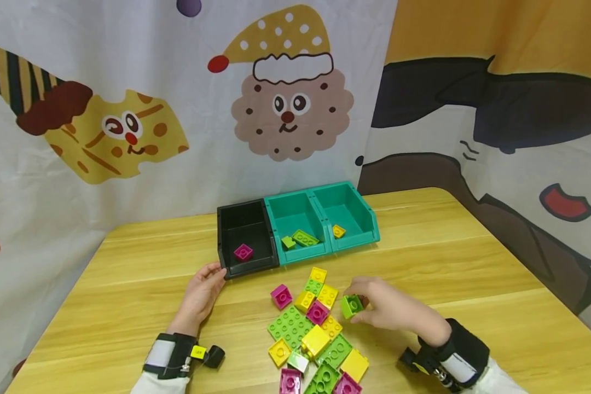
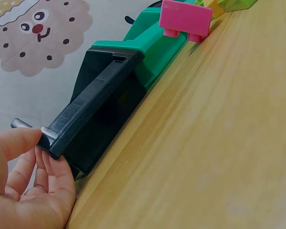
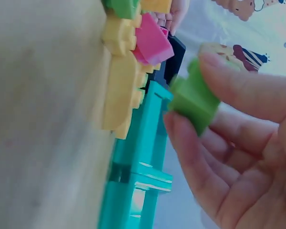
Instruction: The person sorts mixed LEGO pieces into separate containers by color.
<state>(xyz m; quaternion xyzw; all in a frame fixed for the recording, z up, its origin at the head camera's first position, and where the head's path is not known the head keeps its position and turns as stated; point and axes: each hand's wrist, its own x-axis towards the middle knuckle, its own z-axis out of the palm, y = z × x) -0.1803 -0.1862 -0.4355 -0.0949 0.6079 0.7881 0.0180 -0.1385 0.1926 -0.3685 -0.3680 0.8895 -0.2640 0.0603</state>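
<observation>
My right hand [image 1: 389, 303] pinches a small green toy brick [image 1: 351, 306] between thumb and fingers, just right of a pile of bricks. In the right wrist view the same green brick [image 3: 196, 98] is held up off the table. With my left hand [image 1: 203, 293] I grip the front left corner of a black bin [image 1: 248, 268], thumb on top of the rim and fingers below, as the left wrist view shows. One magenta brick [image 1: 243, 252] lies inside that bin. The middle teal bin [image 1: 305, 253] holds two green bricks, and the right teal bin [image 1: 357, 242] one yellow brick [image 1: 339, 231].
Several yellow, green and magenta bricks lie heaped on the wooden table [image 1: 143, 295], including a wide green plate brick [image 1: 290, 326]. A magenta brick [image 1: 281, 296] sits at the pile's left edge. Behind the joined bins hangs a printed cloth [image 1: 197, 180].
</observation>
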